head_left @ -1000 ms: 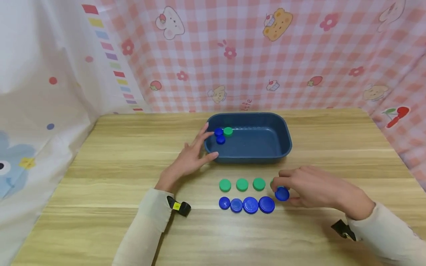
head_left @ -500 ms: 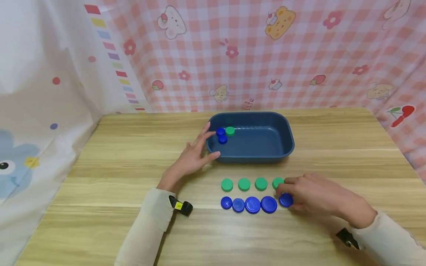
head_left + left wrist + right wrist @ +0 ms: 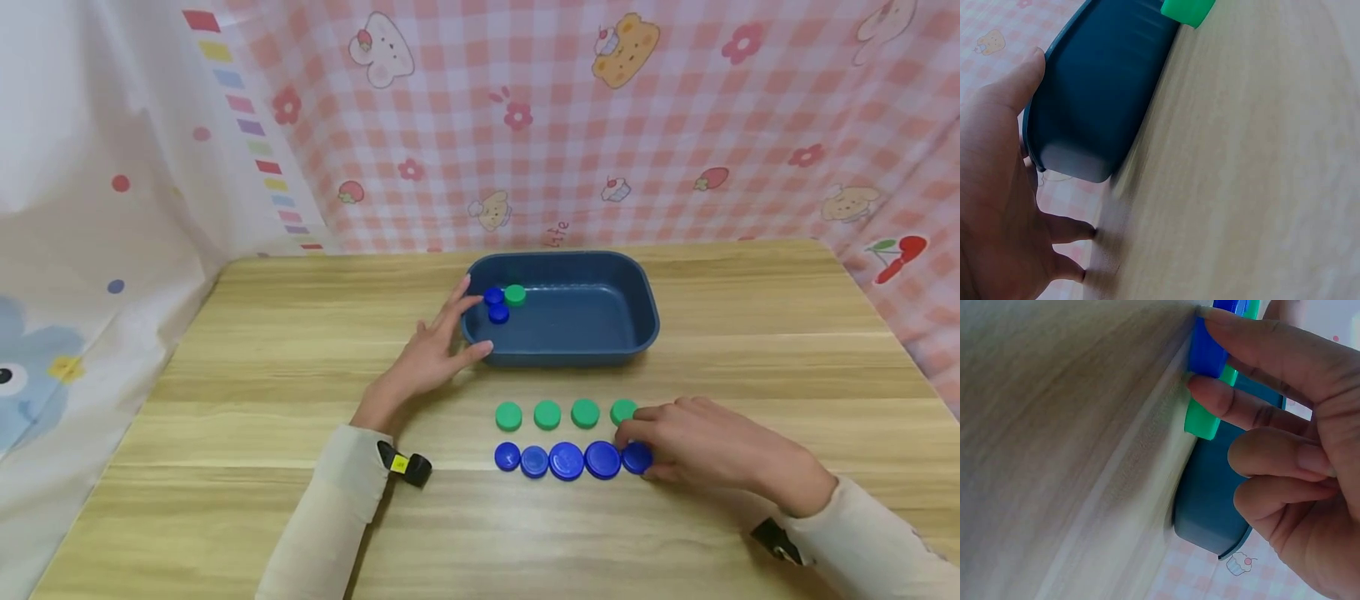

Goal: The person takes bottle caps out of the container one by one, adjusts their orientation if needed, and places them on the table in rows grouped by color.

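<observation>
My right hand point(image 3: 708, 446) pinches a blue bottle cap point(image 3: 637, 457) between thumb and forefinger, low at the table, at the right end of a row of blue bottle caps point(image 3: 566, 461). In the right wrist view the other fingers of this hand curl in, beside the held blue cap point(image 3: 1207, 353). Just behind lies a row of green caps point(image 3: 547, 415); its rightmost cap is partly covered by the hand. My left hand point(image 3: 423, 358) rests spread at the left end of a dark blue tray point(image 3: 558, 360), its thumb point(image 3: 1025, 78) touching the rim.
Inside the tray, at its left end, sit two blue caps point(image 3: 498, 313) and one green cap point(image 3: 515, 295). The wooden table point(image 3: 225, 400) runs back to a pink checked cloth point(image 3: 450, 125), with a white printed cloth point(image 3: 67, 208) on the left.
The right hand has brought the blue cap down and then left, up against the end of the blue row. My left hand stays at the tray.
</observation>
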The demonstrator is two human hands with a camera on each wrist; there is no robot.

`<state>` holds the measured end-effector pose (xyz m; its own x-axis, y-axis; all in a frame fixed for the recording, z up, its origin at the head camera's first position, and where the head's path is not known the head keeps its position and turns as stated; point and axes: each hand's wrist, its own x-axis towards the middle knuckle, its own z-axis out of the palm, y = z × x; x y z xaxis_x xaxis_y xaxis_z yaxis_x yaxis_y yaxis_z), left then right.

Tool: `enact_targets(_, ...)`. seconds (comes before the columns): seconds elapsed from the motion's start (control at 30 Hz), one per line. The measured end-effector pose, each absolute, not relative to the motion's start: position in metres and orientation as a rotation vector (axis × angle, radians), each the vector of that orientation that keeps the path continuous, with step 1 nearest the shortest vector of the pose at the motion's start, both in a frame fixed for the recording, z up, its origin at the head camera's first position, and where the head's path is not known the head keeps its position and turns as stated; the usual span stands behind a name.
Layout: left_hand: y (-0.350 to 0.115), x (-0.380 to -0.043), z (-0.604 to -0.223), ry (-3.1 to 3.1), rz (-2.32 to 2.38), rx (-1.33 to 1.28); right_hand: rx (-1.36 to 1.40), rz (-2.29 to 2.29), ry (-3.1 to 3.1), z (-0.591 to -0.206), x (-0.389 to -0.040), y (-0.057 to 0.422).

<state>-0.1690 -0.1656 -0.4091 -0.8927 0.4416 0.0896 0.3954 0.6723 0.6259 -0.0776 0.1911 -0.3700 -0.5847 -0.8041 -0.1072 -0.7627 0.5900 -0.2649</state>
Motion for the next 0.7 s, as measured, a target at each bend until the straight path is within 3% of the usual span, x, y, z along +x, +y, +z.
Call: enact_targets(0.7,-0.1655,-0.1688,-0.4085,2.812,1.021,0.7,-1.295,-0.251,2.616,-0.3624,-0.0787,0.193)
